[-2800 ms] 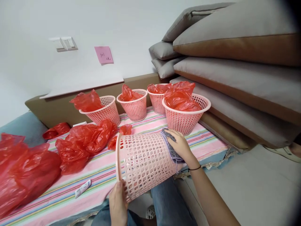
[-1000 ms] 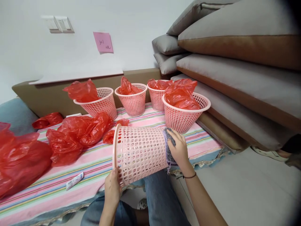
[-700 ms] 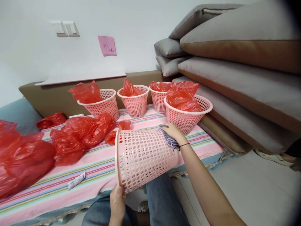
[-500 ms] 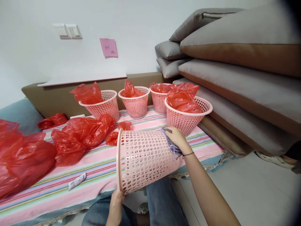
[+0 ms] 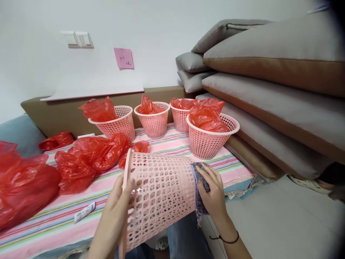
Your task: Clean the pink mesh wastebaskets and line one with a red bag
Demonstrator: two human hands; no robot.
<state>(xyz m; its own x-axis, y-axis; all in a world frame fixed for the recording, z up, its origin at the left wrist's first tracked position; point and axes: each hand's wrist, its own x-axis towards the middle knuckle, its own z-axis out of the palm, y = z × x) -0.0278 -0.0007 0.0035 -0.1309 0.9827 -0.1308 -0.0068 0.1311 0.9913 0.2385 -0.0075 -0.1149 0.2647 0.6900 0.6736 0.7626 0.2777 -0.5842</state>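
A pink perforated plastic basket (image 5: 161, 194) lies on its side in the air above my lap, its rim toward the left. My left hand (image 5: 120, 198) grips that rim, with some fingers hidden inside. At the basket's base end, my right hand (image 5: 211, 187) presses a grey-purple cloth (image 5: 201, 196) against the outer wall. The cloth is bunched under the palm and fingers, and a frayed edge hangs below. Just beyond stands another pink basket (image 5: 207, 144) with a red plastic bag (image 5: 207, 117) in it.
Three more bag-filled baskets, including a middle one (image 5: 154, 124), line the back of the striped cloth cover (image 5: 107, 201). Red bags (image 5: 91, 154) and a white tube (image 5: 84, 212) lie on the left. Stacked grey cushions (image 5: 269, 97) rise on the right.
My left hand has moved up the rim from its lower edge. The basket has turned slightly, and my right hand with the cloth has shifted down and right along its base end.
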